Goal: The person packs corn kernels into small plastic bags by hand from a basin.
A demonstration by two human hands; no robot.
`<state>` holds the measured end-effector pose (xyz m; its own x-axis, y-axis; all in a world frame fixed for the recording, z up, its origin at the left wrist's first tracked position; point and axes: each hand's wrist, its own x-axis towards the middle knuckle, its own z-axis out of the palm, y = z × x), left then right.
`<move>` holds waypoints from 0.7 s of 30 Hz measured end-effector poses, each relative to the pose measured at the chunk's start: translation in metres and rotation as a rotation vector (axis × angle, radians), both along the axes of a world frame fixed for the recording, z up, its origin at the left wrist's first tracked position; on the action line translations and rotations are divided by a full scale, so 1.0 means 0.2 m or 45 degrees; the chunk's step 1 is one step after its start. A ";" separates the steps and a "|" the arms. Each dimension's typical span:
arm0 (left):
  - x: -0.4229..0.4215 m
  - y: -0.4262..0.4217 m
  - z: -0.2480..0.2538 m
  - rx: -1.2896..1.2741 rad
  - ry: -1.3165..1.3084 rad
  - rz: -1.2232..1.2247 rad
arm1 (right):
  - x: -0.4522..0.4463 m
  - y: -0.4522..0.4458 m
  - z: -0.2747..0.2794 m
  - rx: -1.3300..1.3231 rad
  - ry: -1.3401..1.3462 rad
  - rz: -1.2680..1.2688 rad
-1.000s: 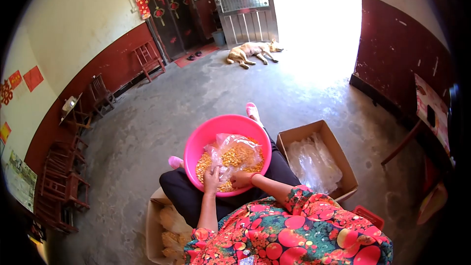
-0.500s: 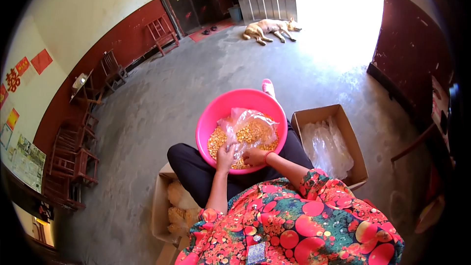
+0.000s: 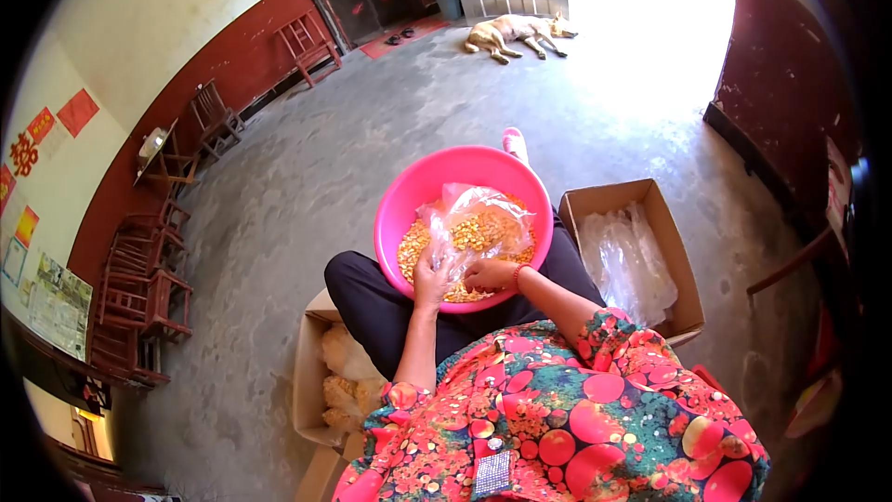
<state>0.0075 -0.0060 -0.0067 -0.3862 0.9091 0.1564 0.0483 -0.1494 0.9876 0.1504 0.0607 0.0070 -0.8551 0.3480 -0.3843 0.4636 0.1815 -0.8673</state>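
Observation:
A pink basin [image 3: 398, 207] rests on my lap with yellow corn kernels [image 3: 412, 246] in it. Inside it lies a clear plastic bag [image 3: 465, 200] that holds some of the corn. My left hand [image 3: 430, 281] is closed on the near left edge of the bag. Beside it, my right hand [image 3: 492, 274], with a red band at the wrist, is at the bag's near side, low over the kernels. Its fingertips are partly hidden, so what they hold is unclear.
On my right stands a cardboard box [image 3: 688, 293] of clear plastic bags [image 3: 627, 260]. Another box [image 3: 309, 367] at my left holds filled bags [image 3: 346, 381]. A dog [image 3: 513, 34] lies near the doorway. Wooden chairs [image 3: 139, 293] line the left wall.
The view has tilted downward, so the basin and boxes appear higher up and further right. My left hand still holds the bag, while my right hand stays beside it.

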 end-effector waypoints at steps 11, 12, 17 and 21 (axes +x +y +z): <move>0.00 0.00 -0.02 0.103 -0.102 -0.041 | 0.03 0.01 -0.02 -0.668 0.378 -0.336; -0.01 0.00 -0.03 0.098 -0.100 -0.033 | 0.03 0.01 -0.03 -0.675 0.377 -0.329; 0.00 0.02 -0.05 0.105 -0.199 -0.070 | 0.05 0.08 -0.05 -1.005 0.647 -0.808; 0.02 0.00 -0.02 0.120 -0.054 -0.016 | -0.02 0.22 -0.08 -0.694 0.813 -0.769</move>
<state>0.0110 -0.0051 -0.0113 -0.3829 0.8960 0.2250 0.0046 -0.2418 0.9703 0.1463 0.1037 -0.0081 -0.6956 0.7016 -0.1546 -0.2283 -0.4200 -0.8784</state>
